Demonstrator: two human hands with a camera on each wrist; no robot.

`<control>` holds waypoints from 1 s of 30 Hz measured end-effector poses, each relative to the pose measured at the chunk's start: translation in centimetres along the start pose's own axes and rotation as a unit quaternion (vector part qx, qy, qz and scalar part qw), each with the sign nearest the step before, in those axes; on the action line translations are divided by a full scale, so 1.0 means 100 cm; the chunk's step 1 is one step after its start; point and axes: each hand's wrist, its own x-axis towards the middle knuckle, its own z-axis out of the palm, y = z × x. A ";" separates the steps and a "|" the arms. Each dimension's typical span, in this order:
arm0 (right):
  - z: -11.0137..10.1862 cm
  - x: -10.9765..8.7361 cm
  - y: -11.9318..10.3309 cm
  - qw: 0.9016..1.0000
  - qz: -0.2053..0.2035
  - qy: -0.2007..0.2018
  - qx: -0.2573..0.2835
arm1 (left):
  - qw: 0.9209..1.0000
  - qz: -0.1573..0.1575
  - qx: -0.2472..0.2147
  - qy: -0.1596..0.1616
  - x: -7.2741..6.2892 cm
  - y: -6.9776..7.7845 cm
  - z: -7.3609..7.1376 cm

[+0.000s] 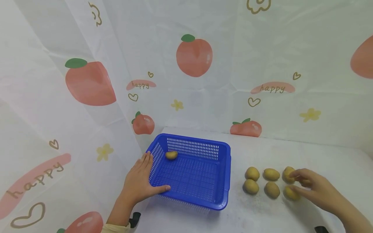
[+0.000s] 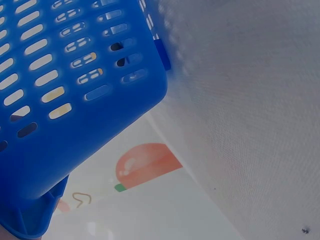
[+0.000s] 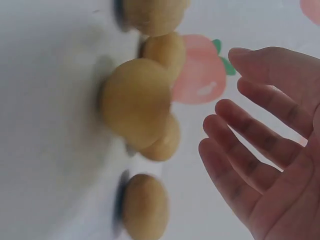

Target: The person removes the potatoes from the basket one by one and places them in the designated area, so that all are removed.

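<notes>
My left hand [image 1: 140, 180] lies against the near-left corner of a blue plastic basket [image 1: 190, 204], fingers straight along the left rim and thumb stretched over the front rim. Inside the basket, near its far-left corner, sits one potato [image 1: 171, 155]. My right hand [image 1: 315, 187] hovers over the rightmost pair of several potatoes laid out in two rows; it overlaps the far potato [image 1: 288, 173] and the near potato [image 1: 290, 193] there. In the right wrist view its fingers [image 3: 240, 175] are spread and slightly bent, with a gap between them and the closest potato [image 3: 137, 102].
To the left of that pair, on the white table [image 1: 239, 220], lie the middle potatoes [image 1: 271, 174] and the ones closest to the basket [image 1: 251, 187]. A white sheet printed with peaches [image 1: 194, 58] hangs behind the table and along the left side, close by the basket.
</notes>
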 end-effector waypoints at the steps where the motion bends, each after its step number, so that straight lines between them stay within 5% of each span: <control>1: -0.001 0.004 -0.004 1.000 0.005 -0.002 -0.003 | 1.000 0.001 0.001 0.001 0.000 0.000 0.000; 6: 0.000 0.025 -0.022 1.000 0.012 -0.010 -0.004 | 1.000 0.005 0.002 0.005 0.000 0.001 0.000; 18: 0.021 0.090 -0.088 0.994 -0.093 0.005 0.052 | 1.000 0.007 -0.001 0.004 -0.001 0.001 -0.001; 30: 0.040 0.143 -0.145 0.986 -0.126 -0.025 0.108 | 1.000 0.007 0.001 0.007 -0.002 0.002 -0.004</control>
